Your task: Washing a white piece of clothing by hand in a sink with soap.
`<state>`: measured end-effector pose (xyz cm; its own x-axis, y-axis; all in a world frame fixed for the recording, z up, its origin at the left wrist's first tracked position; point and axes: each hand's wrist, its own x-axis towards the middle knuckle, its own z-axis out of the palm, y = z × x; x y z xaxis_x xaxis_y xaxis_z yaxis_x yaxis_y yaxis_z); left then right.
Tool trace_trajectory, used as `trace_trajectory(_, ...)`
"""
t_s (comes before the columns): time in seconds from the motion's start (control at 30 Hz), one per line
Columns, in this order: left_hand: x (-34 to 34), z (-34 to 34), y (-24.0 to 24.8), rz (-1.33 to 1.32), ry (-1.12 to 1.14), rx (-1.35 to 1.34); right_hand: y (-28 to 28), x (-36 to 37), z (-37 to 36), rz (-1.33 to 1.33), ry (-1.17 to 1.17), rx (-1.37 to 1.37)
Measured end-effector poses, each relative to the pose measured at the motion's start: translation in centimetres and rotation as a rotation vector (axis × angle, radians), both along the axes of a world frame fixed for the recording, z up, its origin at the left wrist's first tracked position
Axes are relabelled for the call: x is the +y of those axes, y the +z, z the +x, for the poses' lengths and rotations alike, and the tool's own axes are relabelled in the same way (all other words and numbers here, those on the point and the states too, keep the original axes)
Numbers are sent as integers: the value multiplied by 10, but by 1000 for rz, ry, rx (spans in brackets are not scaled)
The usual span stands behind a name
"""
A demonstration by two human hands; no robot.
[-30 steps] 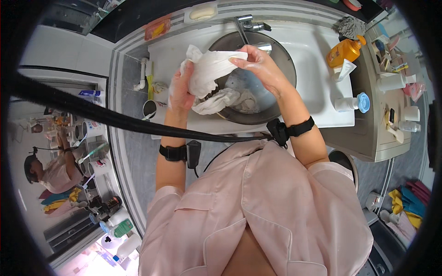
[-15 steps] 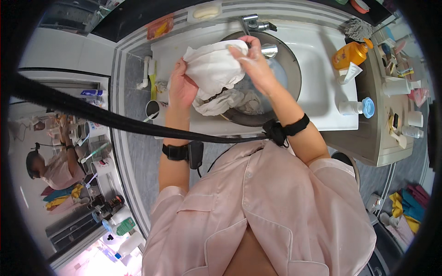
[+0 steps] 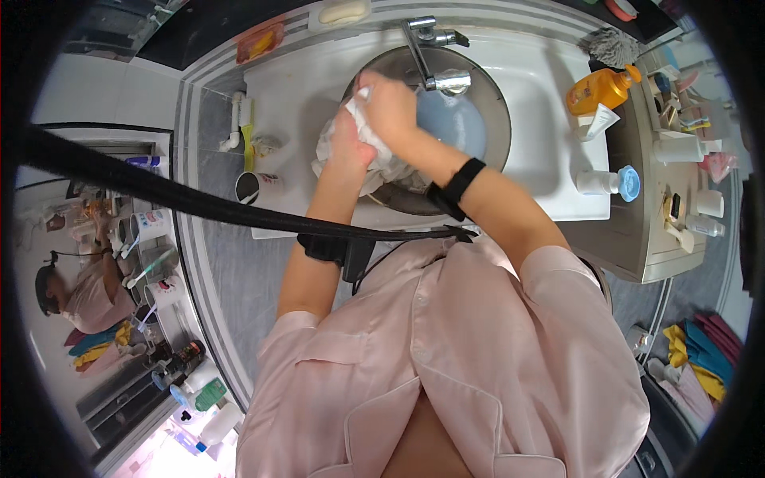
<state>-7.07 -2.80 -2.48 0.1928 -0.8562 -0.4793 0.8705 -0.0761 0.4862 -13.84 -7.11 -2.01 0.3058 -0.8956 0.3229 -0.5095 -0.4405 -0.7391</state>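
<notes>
A bunched white cloth [image 3: 388,170] hangs over the left side of a round grey basin [image 3: 499,135]. My left hand [image 3: 351,141] grips it from the left, with folds of it spilling below. Pressed close beside it, my right hand [image 3: 390,107] is closed on the upper part of the cloth; some of its fingers are blurred or hidden. Cloudy bluish water [image 3: 458,123] shows in the basin, to the right of my hands. Over the basin's far side reaches a chrome tap [image 3: 450,80].
The basin sits in a white sink [image 3: 542,171]. On the right stand an orange pump bottle [image 3: 596,92], a white tube [image 3: 599,123] and a blue-capped bottle [image 3: 606,183]. A cup [image 3: 256,188] is at the left edge. A black strap [image 3: 199,203] crosses the view.
My hands have come together, and the cloth that was spread between them is now bunched up. My right hand has moved left, away from the tap.
</notes>
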Motion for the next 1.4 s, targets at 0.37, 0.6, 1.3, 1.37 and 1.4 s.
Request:
trace_trajectory(0.37,16,-3,5,2,-109,-16,-11,-14,-16,166,125,-118)
trace_trajectory(0.6,45,42,55,-112,113,-199,49,10,-55,1126,344,-1112)
trace_trajectory(1.3,60,28,113,-316,-122,-438,74,8,-122,888,365,-1124)
trace_trajectory(1.37,59,25,114,-334,-133,-423,74,8,-124,891,362,-1134)
trace_trajectory(1.4,58,22,117,-332,-123,-428,74,7,-125,891,372,-1166)
